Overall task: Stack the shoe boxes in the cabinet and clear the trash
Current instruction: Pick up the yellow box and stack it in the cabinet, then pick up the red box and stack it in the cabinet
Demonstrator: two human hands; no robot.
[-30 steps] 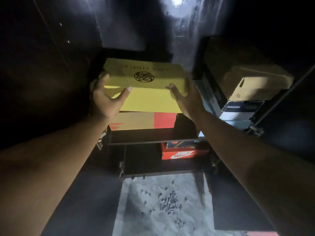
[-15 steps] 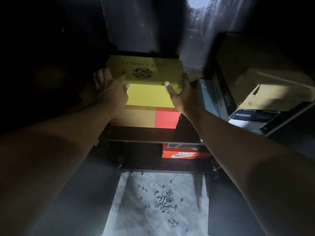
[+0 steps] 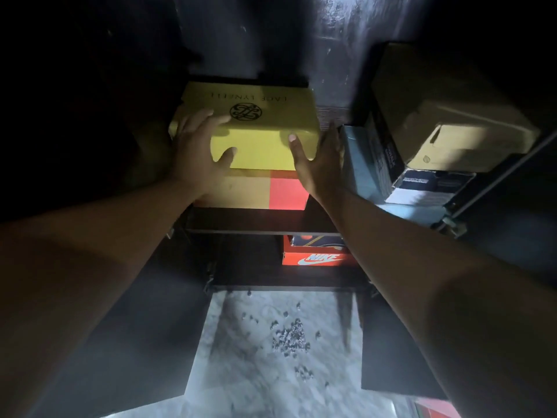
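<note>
A yellow shoe box [image 3: 265,122] with a black round logo rests on top of a tan and red box [image 3: 256,191] on the cabinet's upper shelf [image 3: 259,221]. My left hand [image 3: 199,152] lies over the yellow box's near left corner, fingers on the lid, thumb on the front face. My right hand [image 3: 319,164] presses flat against its right front corner. One shelf lower, a dark box sits on a red Nike box [image 3: 316,259]. Small dark scraps of trash [image 3: 289,336] lie scattered on the marble floor below.
To the right a stack of boxes leans: a tan cardboard box [image 3: 446,125] over a dark and light blue box [image 3: 373,164] and a dark blue and white box [image 3: 431,185]. Dark cabinet doors [image 3: 120,342] stand open on both sides. Another red box corner [image 3: 437,410] shows at the bottom right.
The yellow box has come down from the air onto the tan and red box and gone deeper in. My left hand has shifted onto its lid.
</note>
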